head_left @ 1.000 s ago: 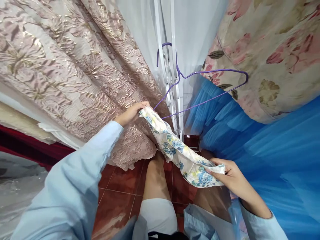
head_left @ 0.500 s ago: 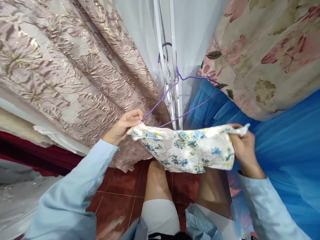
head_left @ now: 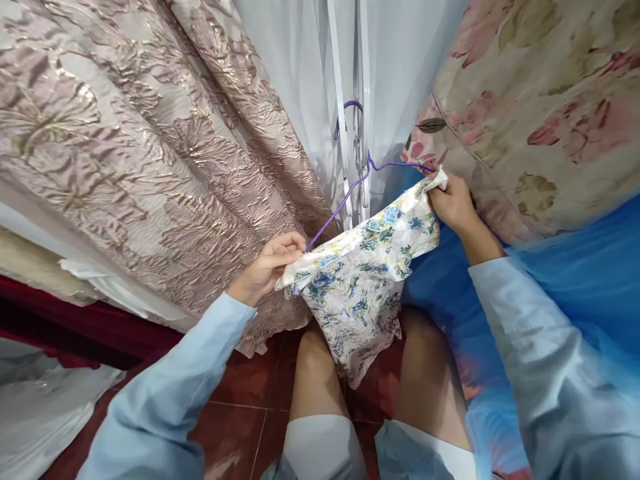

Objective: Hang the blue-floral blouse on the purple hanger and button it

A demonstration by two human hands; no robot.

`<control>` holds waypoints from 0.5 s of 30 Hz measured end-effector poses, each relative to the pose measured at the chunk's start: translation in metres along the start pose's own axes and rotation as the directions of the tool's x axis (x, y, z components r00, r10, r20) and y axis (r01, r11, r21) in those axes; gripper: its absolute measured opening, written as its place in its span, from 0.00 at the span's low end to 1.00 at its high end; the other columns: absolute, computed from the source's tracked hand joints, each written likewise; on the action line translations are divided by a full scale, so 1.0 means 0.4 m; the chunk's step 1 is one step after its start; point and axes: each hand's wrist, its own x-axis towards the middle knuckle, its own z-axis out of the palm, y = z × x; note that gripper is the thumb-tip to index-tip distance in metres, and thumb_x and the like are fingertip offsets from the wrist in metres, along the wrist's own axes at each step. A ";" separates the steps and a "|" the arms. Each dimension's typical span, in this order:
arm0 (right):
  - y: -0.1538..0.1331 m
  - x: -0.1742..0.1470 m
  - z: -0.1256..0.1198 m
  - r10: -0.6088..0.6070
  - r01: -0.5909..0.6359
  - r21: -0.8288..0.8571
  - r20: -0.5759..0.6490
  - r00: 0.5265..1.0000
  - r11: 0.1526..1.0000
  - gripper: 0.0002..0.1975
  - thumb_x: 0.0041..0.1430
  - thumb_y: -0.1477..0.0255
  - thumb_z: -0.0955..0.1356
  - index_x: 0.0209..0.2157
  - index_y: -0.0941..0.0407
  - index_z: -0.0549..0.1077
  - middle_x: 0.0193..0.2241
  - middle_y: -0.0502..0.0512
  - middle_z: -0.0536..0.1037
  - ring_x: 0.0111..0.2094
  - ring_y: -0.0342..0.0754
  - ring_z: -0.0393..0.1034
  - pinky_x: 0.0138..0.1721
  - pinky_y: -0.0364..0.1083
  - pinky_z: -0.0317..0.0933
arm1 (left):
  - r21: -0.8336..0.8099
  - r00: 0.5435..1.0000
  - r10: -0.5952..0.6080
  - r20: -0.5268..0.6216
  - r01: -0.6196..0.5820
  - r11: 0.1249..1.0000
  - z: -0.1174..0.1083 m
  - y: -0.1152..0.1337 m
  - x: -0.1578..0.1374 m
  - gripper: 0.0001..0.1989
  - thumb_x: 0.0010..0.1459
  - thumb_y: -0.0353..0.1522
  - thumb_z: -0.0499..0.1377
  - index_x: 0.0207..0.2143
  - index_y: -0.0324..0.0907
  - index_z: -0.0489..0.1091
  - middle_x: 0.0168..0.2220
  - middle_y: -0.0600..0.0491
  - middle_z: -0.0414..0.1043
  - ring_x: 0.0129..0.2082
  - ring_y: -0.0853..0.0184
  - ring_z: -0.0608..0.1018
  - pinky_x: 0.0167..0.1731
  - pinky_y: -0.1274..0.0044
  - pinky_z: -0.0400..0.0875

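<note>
A white garment with blue and yellow flowers (head_left: 357,287) hangs stretched between my two hands, its right side higher than its left. My left hand (head_left: 273,262) pinches its left upper corner beside the lower left end of a purple wire hanger (head_left: 345,200). The upper right corner is gripped by my right hand (head_left: 453,200), close to the hanger's right end. The hanger's hook loops around white metal bars. Its bottom wire is hidden behind or inside the cloth; I cannot tell which.
Pink-gold embossed fabric (head_left: 165,167) drapes on the left, flower-printed cream fabric (head_left: 550,120) at the upper right. Blue tulle (head_left: 560,287) lies below that. White vertical bars (head_left: 366,80) stand ahead against white cloth. My knees are above a red tiled floor (head_left: 240,427).
My right hand has moved up and left, bringing the garment's right corner to the hanger's right end. The garment now hangs lower and slants. My left hand has shifted slightly right and down.
</note>
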 end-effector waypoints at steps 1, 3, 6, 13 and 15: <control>0.002 0.005 0.001 0.029 -0.029 0.011 0.030 0.999 1.000 0.10 0.57 0.78 0.63 0.30 0.57 0.77 0.32 0.55 0.78 0.38 0.51 0.72 0.47 0.50 0.66 | 0.004 1.000 0.004 -0.004 -0.004 1.000 -0.003 -0.002 0.002 0.18 0.40 0.36 0.73 0.29 0.39 0.69 0.20 0.58 0.66 0.16 0.75 0.65 0.15 0.83 0.56; 0.000 0.004 -0.005 0.092 -0.095 0.047 0.068 0.993 0.994 0.10 0.58 0.80 0.64 0.31 0.58 0.78 0.30 0.53 0.78 0.34 0.47 0.69 0.42 0.45 0.65 | 0.012 0.999 0.023 -0.022 -0.023 1.000 -0.013 -0.002 0.001 0.18 0.42 0.38 0.73 0.28 0.39 0.69 0.19 0.58 0.64 0.15 0.75 0.63 0.15 0.83 0.54; -0.014 -0.023 -0.027 0.172 -0.183 0.167 0.078 0.982 0.969 0.08 0.60 0.80 0.66 0.33 0.61 0.78 0.29 0.52 0.78 0.32 0.42 0.66 0.37 0.42 0.60 | 0.015 0.995 0.094 -0.028 -0.093 0.996 -0.031 0.007 -0.009 0.20 0.43 0.42 0.72 0.27 0.39 0.69 0.20 0.57 0.64 0.16 0.75 0.63 0.16 0.82 0.55; -0.057 -0.080 -0.098 0.452 -0.449 0.339 0.077 0.889 0.826 0.09 0.56 0.75 0.73 0.24 0.62 0.75 0.21 0.48 0.73 0.23 0.38 0.59 0.29 0.43 0.54 | 0.051 0.983 0.168 0.075 -0.172 0.984 -0.056 0.061 -0.058 0.36 0.26 0.35 0.77 0.42 0.43 0.72 0.35 0.50 0.74 0.29 0.64 0.76 0.24 0.78 0.68; -0.050 -0.082 -0.121 0.453 -0.478 0.345 0.154 0.878 0.808 0.10 0.57 0.73 0.73 0.23 0.62 0.75 0.20 0.51 0.74 0.22 0.40 0.62 0.30 0.44 0.56 | 0.077 0.978 0.206 0.018 -0.206 0.975 -0.071 0.069 -0.062 0.32 0.30 0.31 0.75 0.43 0.42 0.74 0.33 0.51 0.76 0.26 0.67 0.75 0.21 0.81 0.64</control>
